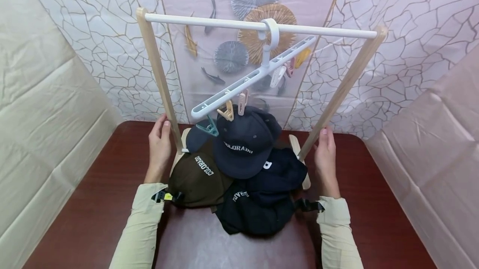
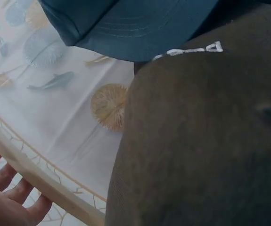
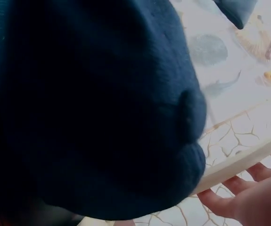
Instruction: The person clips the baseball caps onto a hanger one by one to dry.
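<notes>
In the head view a rack with a white bar point(image 1: 209, 21) and wooden posts stands over a heap of caps. My left hand point(image 1: 160, 146) is at the outer side of the left post point(image 1: 159, 69), its fingertips right at the wood. On the other side, my right hand point(image 1: 325, 154) has its fingers against the right post point(image 1: 346, 84). Between the hands lie a dark grey-blue cap point(image 1: 245, 136) on top, a brown cap point(image 1: 196, 181), a navy cap point(image 1: 280, 171) and a black cap point(image 1: 258, 215). The brown cap fills much of the left wrist view.
From the bar hangs a white hanger point(image 1: 233, 91), turned at an angle, carrying several clips, among them a teal clip point(image 1: 210, 127) and a yellow clip point(image 1: 302, 57). Underneath is a dark red table point(image 1: 101, 181). A patterned cloth point(image 1: 112, 32) backs the scene.
</notes>
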Motion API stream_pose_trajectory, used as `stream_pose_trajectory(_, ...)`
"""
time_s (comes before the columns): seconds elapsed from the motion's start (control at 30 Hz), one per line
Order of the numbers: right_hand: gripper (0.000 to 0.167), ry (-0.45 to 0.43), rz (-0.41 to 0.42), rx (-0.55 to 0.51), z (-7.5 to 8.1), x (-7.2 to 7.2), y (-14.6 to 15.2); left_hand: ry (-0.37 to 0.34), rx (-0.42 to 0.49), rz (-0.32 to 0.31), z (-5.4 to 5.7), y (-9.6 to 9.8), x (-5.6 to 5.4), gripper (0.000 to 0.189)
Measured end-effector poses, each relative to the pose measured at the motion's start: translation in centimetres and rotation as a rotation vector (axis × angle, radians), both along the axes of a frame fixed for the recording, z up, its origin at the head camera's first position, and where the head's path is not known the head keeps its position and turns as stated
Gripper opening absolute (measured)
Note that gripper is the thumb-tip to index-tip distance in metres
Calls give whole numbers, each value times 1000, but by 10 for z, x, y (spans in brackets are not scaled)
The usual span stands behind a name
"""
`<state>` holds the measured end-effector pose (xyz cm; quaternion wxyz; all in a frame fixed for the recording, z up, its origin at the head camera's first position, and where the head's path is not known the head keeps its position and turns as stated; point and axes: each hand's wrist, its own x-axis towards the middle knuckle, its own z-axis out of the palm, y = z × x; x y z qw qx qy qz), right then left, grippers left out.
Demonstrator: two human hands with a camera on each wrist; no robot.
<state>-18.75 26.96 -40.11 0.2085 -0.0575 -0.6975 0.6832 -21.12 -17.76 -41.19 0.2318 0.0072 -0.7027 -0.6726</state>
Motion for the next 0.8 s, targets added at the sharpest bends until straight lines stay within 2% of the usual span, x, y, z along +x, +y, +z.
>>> stream_pose_trajectory(0.13, 43, -12, 16, 45, 1, 3, 5, 2, -6, -17, -2, -1, 0, 46)
stream_pose_trajectory(0.27, 42, -18, 33, 53, 3, 5, 12, 26, 25, -7, -3, -1, -1, 42)
stream_pose_trajectory(0.43, 46, 18, 120, 54, 9, 6, 19, 62, 69, 18, 0, -2, 0, 36)
stream_pose_trajectory(0.53, 50, 24, 181, 78, 12, 8, 25, 66, 76, 6, 3, -4, 2, 38)
stream_pose_trajectory(0.63, 51, 2, 222, 118, 14, 10, 29, 73, 61, -16, 5, -6, 5, 41)
stream_pose_trajectory(0.8, 43, -65, 267, 132, 18, 14, 33, 102, 51, -44, 5, -8, 7, 41)
